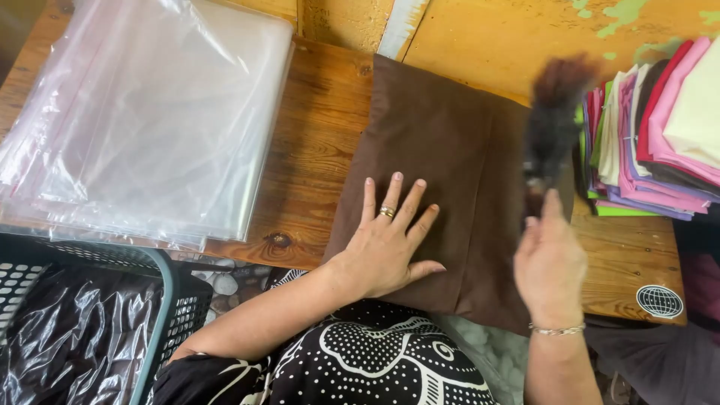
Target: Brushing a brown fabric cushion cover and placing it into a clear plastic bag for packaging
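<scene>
The left hand (386,251) lies flat, fingers spread wide, on a brown cloth (442,180) at the bench's (315,150) centre. The right hand (551,262), at four o'clock, grips a dark brush (551,124) (blurred) over the cloth's right edge.

Soft, even daylight is filling the scene, casting only faint shadows. Glare is glinting off the stack of clear plastic bags (142,112) and the crinkled dark plastic (67,330). Motion blur is smearing the dark bristly brush (551,124); everything else is staying sharp.
</scene>
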